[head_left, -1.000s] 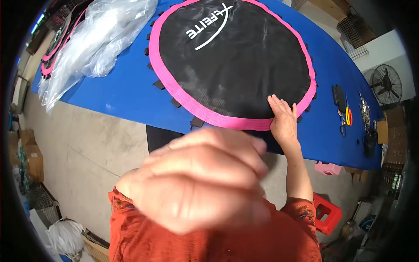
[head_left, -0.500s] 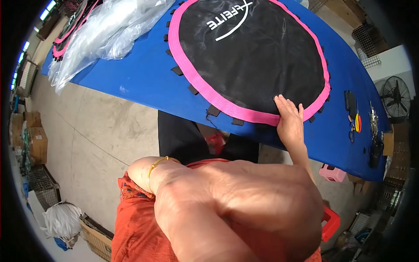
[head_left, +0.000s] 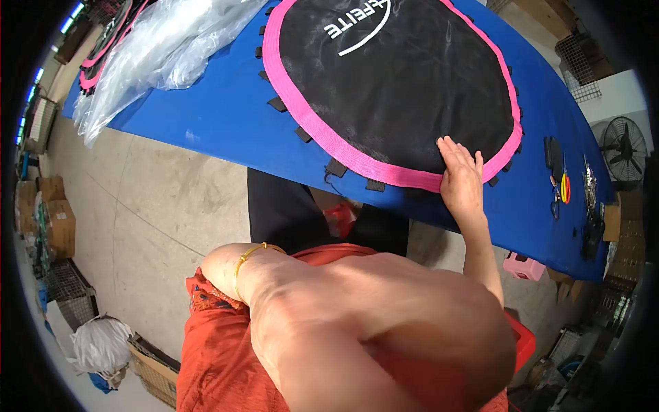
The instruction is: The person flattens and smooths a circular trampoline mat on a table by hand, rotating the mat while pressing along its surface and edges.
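A round black mat (head_left: 391,89) with a pink border, black tabs and white lettering lies on a blue table (head_left: 199,130). My right hand (head_left: 463,180) rests flat on its near right edge, fingers stretched over the pink border onto the black fabric. Very close to the camera, my left hand (head_left: 412,302) looks large and blurred. A gold bracelet (head_left: 239,269) circles the left arm. The left fingers cannot be made out, nor whether they hold anything.
Clear plastic sheeting (head_left: 161,51) and another pink-edged mat (head_left: 93,75) lie at the far left. Scissors (head_left: 565,187) and black tools (head_left: 553,156) are on the table's right. Beyond stands a fan (head_left: 622,147). Below are a pink stool (head_left: 524,266) and a red stool (head_left: 523,340).
My left hand has risen from above my lap toward the camera, its fingers passing out of sight. The view has shifted, while my right hand has stayed at the mat's edge.
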Demonstrator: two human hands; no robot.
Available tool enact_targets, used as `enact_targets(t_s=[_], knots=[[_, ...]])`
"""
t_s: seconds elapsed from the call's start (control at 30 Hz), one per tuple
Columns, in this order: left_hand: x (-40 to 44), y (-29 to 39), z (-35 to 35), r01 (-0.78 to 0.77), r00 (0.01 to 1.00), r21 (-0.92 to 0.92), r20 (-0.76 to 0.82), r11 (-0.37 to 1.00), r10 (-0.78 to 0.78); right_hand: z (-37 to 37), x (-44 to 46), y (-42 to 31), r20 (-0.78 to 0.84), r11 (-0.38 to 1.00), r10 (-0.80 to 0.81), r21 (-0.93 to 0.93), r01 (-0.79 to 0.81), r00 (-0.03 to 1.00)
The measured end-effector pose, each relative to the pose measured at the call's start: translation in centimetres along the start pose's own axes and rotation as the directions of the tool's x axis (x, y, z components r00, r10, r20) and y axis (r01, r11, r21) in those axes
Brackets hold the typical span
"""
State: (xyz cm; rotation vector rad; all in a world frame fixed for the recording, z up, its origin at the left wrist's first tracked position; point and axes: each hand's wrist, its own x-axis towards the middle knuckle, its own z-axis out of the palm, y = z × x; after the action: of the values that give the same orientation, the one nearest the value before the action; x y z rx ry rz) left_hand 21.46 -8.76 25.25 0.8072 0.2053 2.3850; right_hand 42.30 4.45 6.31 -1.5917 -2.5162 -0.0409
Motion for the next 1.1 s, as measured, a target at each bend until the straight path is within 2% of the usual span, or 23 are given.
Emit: enact_targets(t_s=[0.17,0.2,0.23,0.27,0.3,0.37,0.43,0.5,0.53,0.57,0.63,0.8,0.9,0.97,1.0,1.03,1.07,1.1], knots=[[-0.7,0.1,1.3,-0.05,0.991,-0.016,-0.121,0.999,0.048,0.0,-1.5,-0.6,0.007,0.998,-0.028,0.061,0.028,1.0],[0.8,2.0,0.8,0.077,0.993,0.214,0.077,0.974,-0.095,-0.2,-1.6,-0.8,-0.001,0.998,-0.033,0.054,0.033,0.999],[2.3,4.1,0.2,0.146,0.933,0.451,0.233,0.881,-0.274,-0.4,-1.6,-0.9,-0.01,0.998,-0.038,0.049,0.038,0.999],[3.2,5.3,-0.4,0.151,0.819,0.667,0.329,0.73,-0.471,-0.4,-1.4,-0.8,-0.009,0.998,-0.034,0.048,0.035,0.999],[3.5,5.6,-1.0,0.156,0.816,0.665,0.33,0.73,-0.474,-0.5,-0.9,-0.7,-0.019,0.999,-0.026,0.033,0.027,0.999],[4.2,5.3,-2.7,-0.043,0.739,0.56,0.575,0.827,-0.351,-0.5,-0.5,-0.3,-0.029,1.0,-0.01,0.015,0.011,1.0],[4.9,4.5,-4.5,-0.229,0.599,0.397,0.777,0.889,-0.192,-0.5,-0.2,-0.1,-0.047,0.999,-0.019,0.026,0.02,0.999],[5.1,3.7,-5.6,-0.382,0.4,0.184,0.916,0.906,-0.017,0.2,-0.7,-0.2,-0.049,0.998,-0.04,0.055,0.043,0.998],[4.3,2.5,-5.0,-0.187,0.609,0.198,0.792,0.962,-0.045,0.2,-0.8,-0.2,-0.041,0.995,-0.06,0.079,0.063,0.997],[2.6,1.1,-3.5,-0.112,0.821,0.088,0.57,0.99,0.042,0.0,-1.0,-0.4,-0.041,0.996,-0.056,0.071,0.059,0.998],[4.4,1.9,-4.5,0.315,0.731,-0.057,0.651,0.948,-0.203,-0.5,-1.3,-1.5,-0.055,0.986,-0.078,0.142,0.085,0.995],[5.1,5.7,-4.9,0.345,0.707,-0.029,0.666,0.938,-0.24,0.0,-0.3,-1.5,-0.05,0.993,-0.058,0.104,0.063,0.997],[4.8,8.4,-5.2,0.374,0.677,-0.024,0.69,0.927,-0.255,0.6,-0.5,-1.4,-0.074,0.992,-0.093,0.073,0.098,0.993],[5.3,9.9,-6.0,0.391,0.652,-0.02,0.712,0.92,-0.262,0.4,-0.5,-2.1,-0.044,0.978,-0.161,0.125,0.166,0.986],[5.6,10.4,-8.1,0.212,0.625,-0.112,0.779,0.971,-0.046,0.6,-0.4,-2.3,-0.052,0.981,-0.147,0.119,0.152,0.988],[5.3,10.3,-10.1,0.037,0.556,-0.22,0.815,0.975,0.163,0.9,-0.6,-2.6,-0.058,0.968,-0.189,0.156,0.196,0.98],[4.6,9.7,-10.9,0.047,0.549,-0.227,0.819,0.973,0.164,1.1,-0.5,-2.9,-0.068,0.951,-0.233,0.195,0.242,0.97],[3.8,9.3,-11.7,-0.035,0.654,0.058,0.756,0.998,-0.021,1.1,-0.3,-3.4,-0.078,0.953,-0.221,0.194,0.232,0.972]])
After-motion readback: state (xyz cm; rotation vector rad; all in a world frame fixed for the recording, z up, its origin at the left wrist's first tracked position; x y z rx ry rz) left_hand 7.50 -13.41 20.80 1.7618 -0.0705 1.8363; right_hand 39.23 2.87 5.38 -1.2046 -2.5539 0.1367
